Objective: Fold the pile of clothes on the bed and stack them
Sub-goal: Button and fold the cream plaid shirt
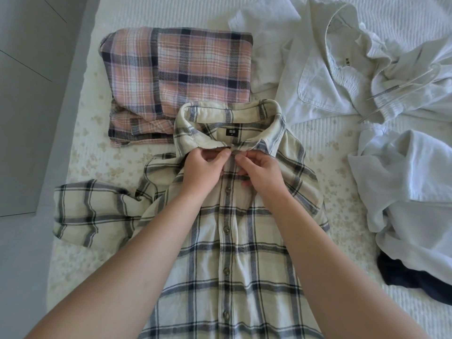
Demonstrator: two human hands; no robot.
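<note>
1. Buttoning step, by the look of it: left hand (203,168) and right hand (260,171) both pinching the placket of the cream plaid shirt (234,241) just below its collar (227,123), fingers curled.
2. Shirt flat on the bed (80,148), front up, beneath both hands; 1 sleeve (90,211) bunched out beyond the left hand.
3. Folded pink plaid shirt (181,69) beyond the fingertips; unfolded white clothes (342,69) past the right hand.
4. Next, probably: top button closed, shirt turned face down, sleeves folded in.

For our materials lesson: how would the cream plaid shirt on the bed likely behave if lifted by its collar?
The cream plaid shirt would probably hang limp: its left sleeve already lies rumpled. It looks light, since fingers pinch it easily. Its buttoned front should stay closed.
</note>
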